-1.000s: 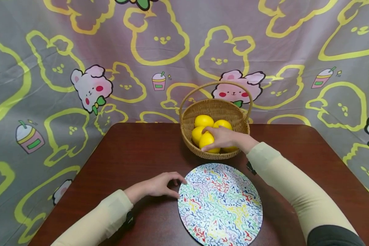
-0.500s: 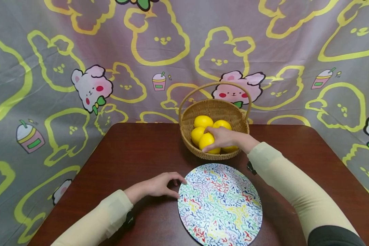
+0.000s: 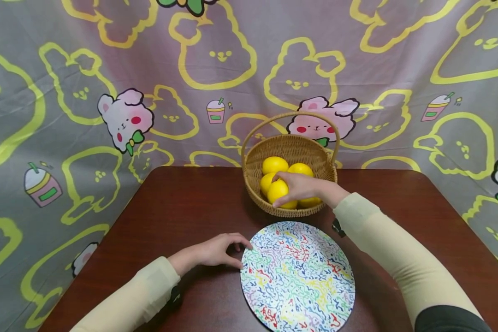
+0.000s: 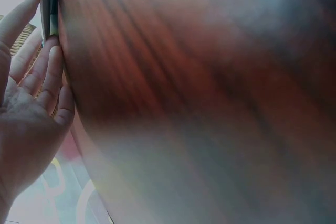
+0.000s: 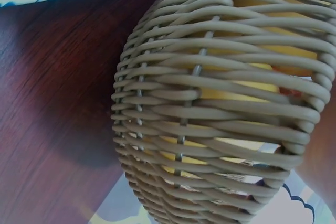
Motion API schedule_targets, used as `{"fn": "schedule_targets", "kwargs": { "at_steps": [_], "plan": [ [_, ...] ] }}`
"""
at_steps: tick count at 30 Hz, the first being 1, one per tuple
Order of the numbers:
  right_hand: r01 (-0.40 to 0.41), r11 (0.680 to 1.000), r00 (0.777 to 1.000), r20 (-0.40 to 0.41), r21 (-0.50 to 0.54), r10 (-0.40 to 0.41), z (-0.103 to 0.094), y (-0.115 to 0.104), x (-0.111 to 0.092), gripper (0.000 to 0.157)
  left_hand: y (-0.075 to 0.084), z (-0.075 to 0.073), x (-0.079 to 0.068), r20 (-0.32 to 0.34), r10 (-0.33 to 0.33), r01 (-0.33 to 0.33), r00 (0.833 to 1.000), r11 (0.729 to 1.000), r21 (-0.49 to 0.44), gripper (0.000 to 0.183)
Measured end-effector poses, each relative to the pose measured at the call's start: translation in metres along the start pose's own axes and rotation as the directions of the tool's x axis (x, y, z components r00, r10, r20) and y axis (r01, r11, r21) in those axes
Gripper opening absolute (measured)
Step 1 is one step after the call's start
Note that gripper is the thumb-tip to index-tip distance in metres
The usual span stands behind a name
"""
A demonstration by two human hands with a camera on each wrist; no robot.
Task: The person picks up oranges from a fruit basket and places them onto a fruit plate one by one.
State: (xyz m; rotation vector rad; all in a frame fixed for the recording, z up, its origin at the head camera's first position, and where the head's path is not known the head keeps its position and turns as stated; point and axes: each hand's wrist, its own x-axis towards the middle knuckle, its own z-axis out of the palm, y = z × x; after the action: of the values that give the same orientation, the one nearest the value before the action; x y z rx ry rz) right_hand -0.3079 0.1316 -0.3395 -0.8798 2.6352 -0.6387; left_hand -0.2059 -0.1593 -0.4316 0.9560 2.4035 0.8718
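Note:
A wicker basket point(image 3: 292, 212) with a tall arched handle holds several yellow lemons. Inside it, my right hand point(image 3: 300, 188) has thumb and fingers curled round the front lemon point(image 3: 277, 191). From the right wrist, the woven basket side point(image 5: 163, 82) hides that hand, and yellow shows through the gaps. Nearer me lies a round white board point(image 3: 299, 276) with multicoloured squiggles. My left hand point(image 3: 216, 250) touches its left edge with thumb and fingertips. In the left wrist view the fingers of my left hand point(image 4: 31, 108) are fairly straight beside the board's thin edge point(image 4: 46, 3).
Everything stands on a dark reddish-brown table point(image 3: 191, 203) with rounded far corners. A grey-pink curtain point(image 3: 240, 55) printed with yellow outlines and rabbits hangs behind it and along both sides. The basket sits near the far edge, just beyond the board.
Both hands stay nearly in place. The front lemon shifts very slightly within the right hand; the view tilts a touch.

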Motion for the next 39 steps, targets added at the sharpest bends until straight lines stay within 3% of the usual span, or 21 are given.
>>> {"fn": "schedule_targets", "kwargs": {
  "at_steps": [15,39],
  "plan": [
    [0.021,0.997,1.0,-0.007,0.077,-0.02,0.0008,0.0017,-0.0023,0.079,0.0001,0.0004,-0.0013,0.003,-0.003,0.003,1.0,1.0,-0.003,0.041],
    [0.074,0.986,0.994,-0.093,0.149,-0.06,-0.0076,0.0074,-0.0025,0.071,-0.0001,-0.0004,-0.0017,0.008,0.006,-0.006,1.0,1.0,-0.003,0.042]
  ]
}}
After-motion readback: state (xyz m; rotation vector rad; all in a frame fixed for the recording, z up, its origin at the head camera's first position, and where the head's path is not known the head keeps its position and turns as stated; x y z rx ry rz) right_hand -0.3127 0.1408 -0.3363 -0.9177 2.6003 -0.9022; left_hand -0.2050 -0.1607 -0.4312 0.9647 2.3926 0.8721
